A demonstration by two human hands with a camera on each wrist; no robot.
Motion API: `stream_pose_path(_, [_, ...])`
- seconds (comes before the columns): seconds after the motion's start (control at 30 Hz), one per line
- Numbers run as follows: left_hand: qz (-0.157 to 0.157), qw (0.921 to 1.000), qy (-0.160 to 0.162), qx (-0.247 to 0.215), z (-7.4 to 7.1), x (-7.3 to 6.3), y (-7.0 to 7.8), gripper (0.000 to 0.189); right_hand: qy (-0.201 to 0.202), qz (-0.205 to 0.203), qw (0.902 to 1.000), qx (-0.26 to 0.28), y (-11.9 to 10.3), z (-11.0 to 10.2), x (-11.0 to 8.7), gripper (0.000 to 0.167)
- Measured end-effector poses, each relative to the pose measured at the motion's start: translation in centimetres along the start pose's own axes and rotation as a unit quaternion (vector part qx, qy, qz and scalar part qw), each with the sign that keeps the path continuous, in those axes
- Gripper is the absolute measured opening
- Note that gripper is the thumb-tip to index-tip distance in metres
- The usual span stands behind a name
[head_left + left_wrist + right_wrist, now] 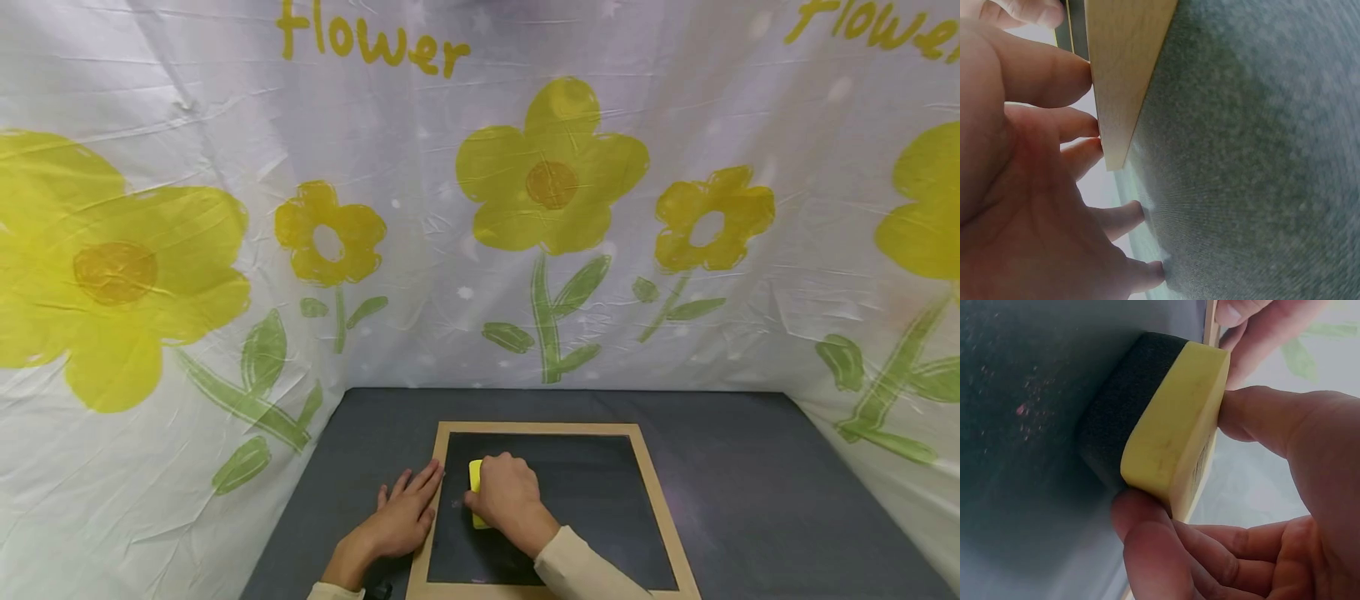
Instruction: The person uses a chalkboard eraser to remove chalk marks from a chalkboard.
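Observation:
A chalkboard [592, 508] in a light wooden frame [540, 428] lies on the dark table. On its left part, my right hand [510, 496] grips a yellow and black board eraser [476, 475]. In the right wrist view, thumb and fingers pinch the eraser [1175, 419] from opposite sides, its black felt face against the board. Pinkish chalk specks [1020, 410] dot the surface beside it. My left hand [405, 515] rests at the frame's left edge, fingers spread. The left wrist view shows its fingertips touching the wooden frame [1122, 69] and the cloth.
Dark grey cloth covers the table [757, 500] around the board. A white curtain [420, 333] printed with yellow flowers stands behind and on both sides. A small black object [381, 591] lies by the left wrist.

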State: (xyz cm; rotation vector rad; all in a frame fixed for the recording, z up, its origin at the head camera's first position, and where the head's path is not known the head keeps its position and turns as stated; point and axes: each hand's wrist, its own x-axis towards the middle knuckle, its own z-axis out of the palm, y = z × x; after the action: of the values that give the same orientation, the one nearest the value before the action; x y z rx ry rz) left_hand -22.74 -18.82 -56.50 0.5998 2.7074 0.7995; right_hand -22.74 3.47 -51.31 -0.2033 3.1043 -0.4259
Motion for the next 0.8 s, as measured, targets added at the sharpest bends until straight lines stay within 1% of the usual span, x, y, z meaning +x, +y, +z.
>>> stream_pose_path(0.07, [-0.007,1.0000,-0.002,0.001,0.2,0.1,-0.1,0.064,0.002,0.001,1.0000,0.003,0.3,-0.1,-0.1,0.046])
stream_pose_path(0.17, [-0.012,0.9999,0.003,0.004,0.5,0.3,-0.4,0.065,0.002,0.005,1.0000,0.006,0.9,-0.3,-0.2,0.046])
stream_pose_path(0.23, [-0.012,0.9999,0.008,0.006,0.8,0.5,-0.9,0.066,0.003,0.009,0.9999,0.008,1.3,-0.4,-0.4,0.047])
stream_pose_path(0.37, [-0.022,0.9997,0.003,0.006,0.3,0.2,0.1,0.065,0.006,0.020,0.9997,0.013,2.5,-0.6,-0.7,0.049])
stream_pose_path(0.47, [-0.021,0.9998,-0.002,-0.001,-0.2,-0.2,0.9,0.065,0.005,0.031,0.9995,0.011,3.4,-0.8,-0.9,0.051])
stream_pose_path(0.57, [-0.009,0.9999,-0.003,-0.009,-0.1,-0.2,0.5,0.065,0.001,0.043,0.9991,0.003,4.2,-1.0,-1.1,0.053])
stream_pose_path(0.63, [-0.009,0.9999,-0.007,-0.012,-0.2,-0.2,0.4,0.066,-0.001,0.050,0.9987,-0.002,4.6,-1.2,-1.2,0.055])
stream_pose_path(0.8, [-0.008,0.9999,-0.003,-0.012,-0.2,-0.3,0.7,0.066,0.001,0.068,0.9977,-0.009,5.8,-1.6,-1.7,0.057])
